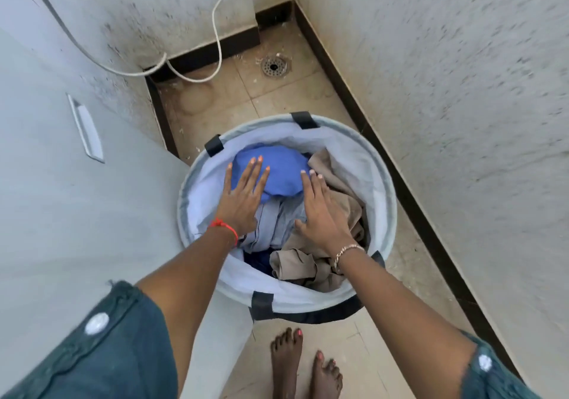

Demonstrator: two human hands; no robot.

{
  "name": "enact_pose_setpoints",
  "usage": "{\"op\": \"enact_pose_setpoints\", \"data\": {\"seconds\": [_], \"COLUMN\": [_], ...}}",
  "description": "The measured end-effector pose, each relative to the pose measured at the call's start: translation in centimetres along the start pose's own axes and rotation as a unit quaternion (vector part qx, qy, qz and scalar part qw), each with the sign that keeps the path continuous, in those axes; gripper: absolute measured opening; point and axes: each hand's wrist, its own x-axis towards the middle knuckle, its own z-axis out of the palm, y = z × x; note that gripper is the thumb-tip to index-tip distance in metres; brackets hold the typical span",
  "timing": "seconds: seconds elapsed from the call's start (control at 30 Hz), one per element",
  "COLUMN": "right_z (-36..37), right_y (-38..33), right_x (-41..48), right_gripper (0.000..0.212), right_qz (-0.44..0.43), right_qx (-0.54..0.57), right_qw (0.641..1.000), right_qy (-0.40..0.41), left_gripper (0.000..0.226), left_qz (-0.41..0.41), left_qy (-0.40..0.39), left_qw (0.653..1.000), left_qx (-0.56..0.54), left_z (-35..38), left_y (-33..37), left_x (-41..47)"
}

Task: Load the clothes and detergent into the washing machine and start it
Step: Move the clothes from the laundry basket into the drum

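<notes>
A round grey laundry basket with black handle tabs stands on the tiled floor and is full of clothes. A bright blue garment lies on top, with pale grey-blue cloth and beige cloth around it. My left hand lies flat with straight fingers on the blue garment's left side. My right hand rests with straight fingers on the clothes at the blue garment's right edge. The white washing machine fills the left of the view, its side handle recess showing.
White hoses run down the wall behind the machine. A floor drain sits in the far corner. A textured wall closes the right side. My bare feet stand on the tiles just in front of the basket.
</notes>
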Motion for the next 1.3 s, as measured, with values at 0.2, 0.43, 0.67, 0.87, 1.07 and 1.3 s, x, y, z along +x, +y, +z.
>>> {"op": "enact_pose_setpoints", "data": {"seconds": [0.2,0.43,0.67,0.87,1.07,1.3], "right_z": [2.8,4.6,5.3,7.8,8.4,6.2], "right_y": [1.3,1.5,1.4,1.0,0.7,-0.2], "right_x": [5.5,9.5,12.2,12.6,12.0,10.2], "right_gripper": [0.101,0.098,0.083,0.058,0.058,0.057], "right_qz": [-0.051,-0.065,-0.038,-0.032,-0.043,-0.042], "right_qx": [-0.104,-0.106,-0.134,-0.141,-0.147,-0.156], "right_qw": [0.993,0.991,0.990,0.989,0.988,0.987], "right_qy": [0.021,0.041,0.016,0.025,0.009,-0.002], "left_gripper": [0.098,0.111,0.100,0.083,0.082,0.094], "left_qz": [0.072,0.066,0.059,0.097,0.090,0.083], "left_qy": [0.004,-0.032,-0.064,-0.077,-0.080,-0.036], "left_qw": [0.997,0.997,0.988,0.974,0.965,0.948], "left_qx": [0.034,-0.028,-0.125,-0.191,-0.232,-0.306], "left_z": [3.3,5.0,7.3,8.0,9.0,7.2], "left_y": [-1.3,-1.2,-1.0,-0.7,-0.5,-1.0], "left_x": [5.0,7.5,7.8,7.3,6.5,5.4]}}
